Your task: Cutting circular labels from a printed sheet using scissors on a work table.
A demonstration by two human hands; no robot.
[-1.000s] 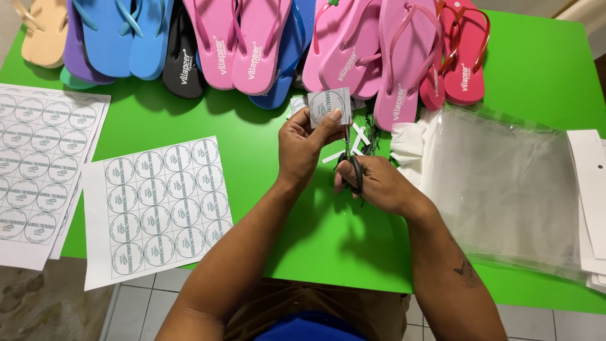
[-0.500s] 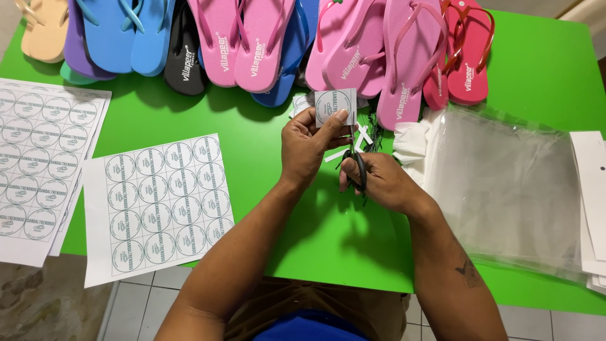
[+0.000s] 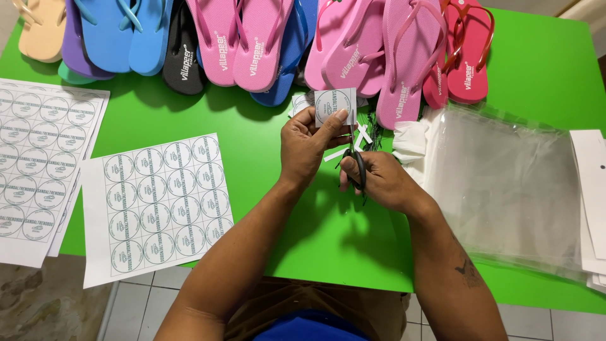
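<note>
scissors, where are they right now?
In the head view, the scissors sit just right of centre over the green table, in the right hand, blades up at the paper label held by the left hand.

Bright green table (image 3: 543,69) crowded with footwear and paper

Rubber flip-flops (image 3: 252,44) in beige, purple, blue, black, pink and red line the far edge; white sheets of printed round labels (image 3: 158,208) lie left, clear plastic bags (image 3: 511,189) right, paper strips (image 3: 363,136) mid-table.
</note>
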